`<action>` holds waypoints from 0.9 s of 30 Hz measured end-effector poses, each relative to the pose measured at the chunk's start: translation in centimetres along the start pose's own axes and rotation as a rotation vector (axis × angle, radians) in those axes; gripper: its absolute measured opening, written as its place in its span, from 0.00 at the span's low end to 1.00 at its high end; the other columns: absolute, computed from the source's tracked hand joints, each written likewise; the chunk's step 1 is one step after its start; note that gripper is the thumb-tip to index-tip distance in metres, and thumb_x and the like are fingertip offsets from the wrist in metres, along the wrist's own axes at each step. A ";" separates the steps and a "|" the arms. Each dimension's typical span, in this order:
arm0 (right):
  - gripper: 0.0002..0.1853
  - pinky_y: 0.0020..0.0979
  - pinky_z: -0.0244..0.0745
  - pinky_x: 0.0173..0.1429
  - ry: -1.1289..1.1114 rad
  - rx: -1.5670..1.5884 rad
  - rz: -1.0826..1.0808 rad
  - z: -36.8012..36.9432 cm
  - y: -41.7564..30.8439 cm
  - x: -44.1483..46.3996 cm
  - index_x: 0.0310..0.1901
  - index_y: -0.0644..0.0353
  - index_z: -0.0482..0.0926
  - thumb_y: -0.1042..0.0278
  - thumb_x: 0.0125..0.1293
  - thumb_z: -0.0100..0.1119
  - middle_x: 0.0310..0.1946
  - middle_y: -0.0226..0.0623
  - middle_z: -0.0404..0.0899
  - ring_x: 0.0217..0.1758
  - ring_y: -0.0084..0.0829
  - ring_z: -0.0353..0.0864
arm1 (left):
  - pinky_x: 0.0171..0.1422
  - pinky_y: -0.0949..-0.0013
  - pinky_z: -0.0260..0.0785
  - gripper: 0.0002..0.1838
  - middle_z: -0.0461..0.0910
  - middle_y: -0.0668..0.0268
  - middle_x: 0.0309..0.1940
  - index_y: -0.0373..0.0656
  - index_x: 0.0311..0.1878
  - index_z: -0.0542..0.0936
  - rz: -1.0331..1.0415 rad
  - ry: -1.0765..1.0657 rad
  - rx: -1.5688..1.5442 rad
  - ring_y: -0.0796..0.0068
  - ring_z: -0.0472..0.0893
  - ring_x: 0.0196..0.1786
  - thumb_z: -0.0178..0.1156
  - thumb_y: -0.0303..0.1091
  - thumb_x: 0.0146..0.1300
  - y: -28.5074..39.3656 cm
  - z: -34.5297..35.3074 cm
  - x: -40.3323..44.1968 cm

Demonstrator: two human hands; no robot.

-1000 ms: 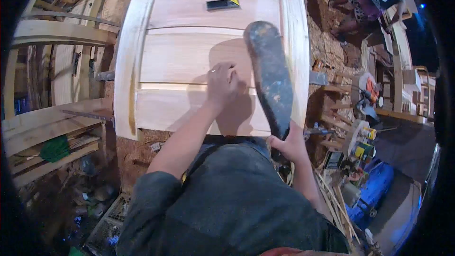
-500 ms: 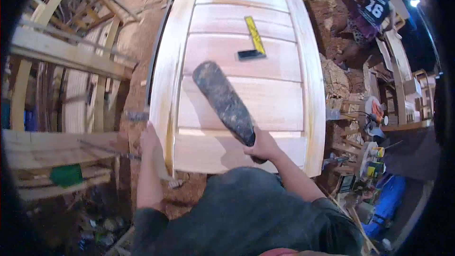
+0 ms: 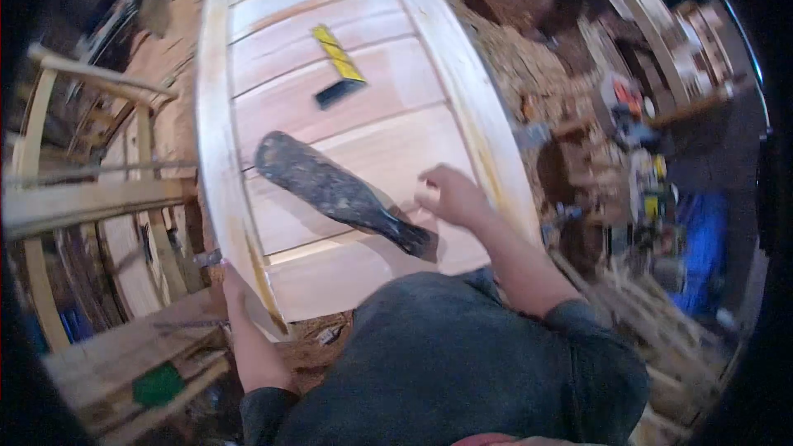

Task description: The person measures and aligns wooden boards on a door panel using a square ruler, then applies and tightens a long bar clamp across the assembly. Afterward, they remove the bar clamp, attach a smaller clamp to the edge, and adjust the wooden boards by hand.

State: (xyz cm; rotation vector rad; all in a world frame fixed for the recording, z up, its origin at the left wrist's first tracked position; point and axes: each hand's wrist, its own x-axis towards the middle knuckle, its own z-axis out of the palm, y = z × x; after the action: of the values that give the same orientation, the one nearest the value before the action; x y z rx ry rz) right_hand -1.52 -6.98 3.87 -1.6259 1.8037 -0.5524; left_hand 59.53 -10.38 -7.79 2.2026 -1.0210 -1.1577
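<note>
A dark, scuffed wooden mallet [image 3: 326, 186], shaped like a thick club, lies slantwise on a pale slatted wooden door [image 3: 355, 277]. Its narrow handle points toward my body. Just right of that handle, my right hand [image 3: 454, 195] hovers over the slats with fingers loosely bent and apart, holding nothing. My left hand [image 3: 234, 285] is at the door's near left edge, close to a metal clamp end [image 3: 208, 258]; its fingers are blurred and partly hidden. Farther up the slats rests a try square [image 3: 339, 62] with a yellow blade and black stock.
Timber frames [image 3: 99, 198] and a rough bench [image 3: 140, 330] with a green piece stand on the left. Wood shavings [image 3: 529, 58] cover the ground along the right side. Blurred tools and a blue bundle [image 3: 702, 252] are farther right.
My right hand has let go of the mallet, which now lies on the door, and has moved up and away from its handle. The view has turned, so the door appears tilted and farther left.
</note>
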 end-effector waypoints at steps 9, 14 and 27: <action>0.18 0.47 0.78 0.48 0.506 -0.292 0.609 -9.3 19.0 -8.6 0.38 0.66 0.84 0.55 0.65 0.64 0.33 0.54 0.84 0.41 0.54 0.85 | 0.67 0.58 0.70 0.52 0.78 0.59 0.59 0.44 0.74 0.67 0.032 -0.197 -0.082 0.61 0.77 0.60 0.23 0.80 0.69 -2.5 -0.7 2.7; 0.21 0.50 0.77 0.51 0.509 -0.180 0.663 -7.4 19.7 -12.5 0.39 0.65 0.84 0.51 0.71 0.56 0.37 0.56 0.85 0.44 0.58 0.84 | 0.65 0.58 0.71 0.51 0.78 0.61 0.56 0.43 0.71 0.69 0.108 -0.237 -0.146 0.63 0.78 0.58 0.24 0.80 0.69 -3.0 -0.2 3.4; 0.41 0.48 0.64 0.73 0.104 0.030 0.866 -4.4 21.0 -10.3 0.58 0.70 0.79 0.35 0.78 0.30 0.59 0.67 0.76 0.70 0.59 0.72 | 0.75 0.60 0.61 0.49 0.76 0.51 0.66 0.37 0.73 0.70 0.073 -0.043 -0.029 0.56 0.73 0.69 0.31 0.75 0.73 -0.9 0.7 0.2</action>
State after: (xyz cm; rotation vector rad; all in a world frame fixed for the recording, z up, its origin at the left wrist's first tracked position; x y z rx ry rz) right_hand -19.28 5.71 -5.56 -0.6666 2.3140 -0.2525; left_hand 59.40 -10.01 -8.83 2.1082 -1.0862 -1.1841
